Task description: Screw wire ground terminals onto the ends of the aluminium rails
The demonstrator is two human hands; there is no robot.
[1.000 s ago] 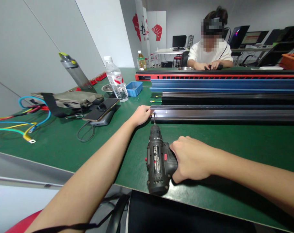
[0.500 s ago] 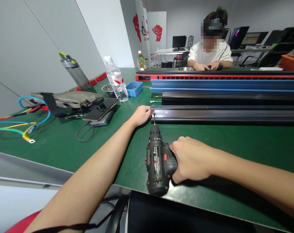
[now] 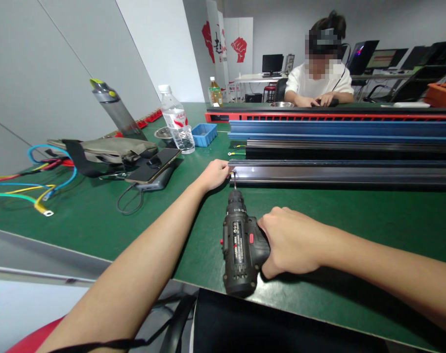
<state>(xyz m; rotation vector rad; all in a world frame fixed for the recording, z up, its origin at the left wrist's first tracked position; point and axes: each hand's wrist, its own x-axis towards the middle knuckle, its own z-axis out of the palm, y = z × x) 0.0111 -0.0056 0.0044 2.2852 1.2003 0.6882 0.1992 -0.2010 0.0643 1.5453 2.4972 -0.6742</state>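
Observation:
My right hand (image 3: 292,242) is wrapped round the handle of a black cordless drill (image 3: 239,250), which lies level with its chuck pointing away from me. The drill's thin bit reaches the left end of a long dark metal rail (image 3: 340,174), touching a small dark fastener there. A bright patch of light falls on the rail beside the bit. At that same end, my left hand (image 3: 216,175) grips the rail, its fingertips partly hidden behind the edge. Just beyond lies a black rail (image 3: 336,148), with a green-yellow wire lug (image 3: 235,154) sticking out of its end.
Farther back are a blue rail (image 3: 336,130) and a red slotted strip (image 3: 282,117). A water bottle (image 3: 179,120), blue bin (image 3: 204,135), phone (image 3: 155,164), bag (image 3: 109,148) and cables (image 3: 39,203) lie left on the green table (image 3: 142,240). Another person (image 3: 318,83) sits opposite.

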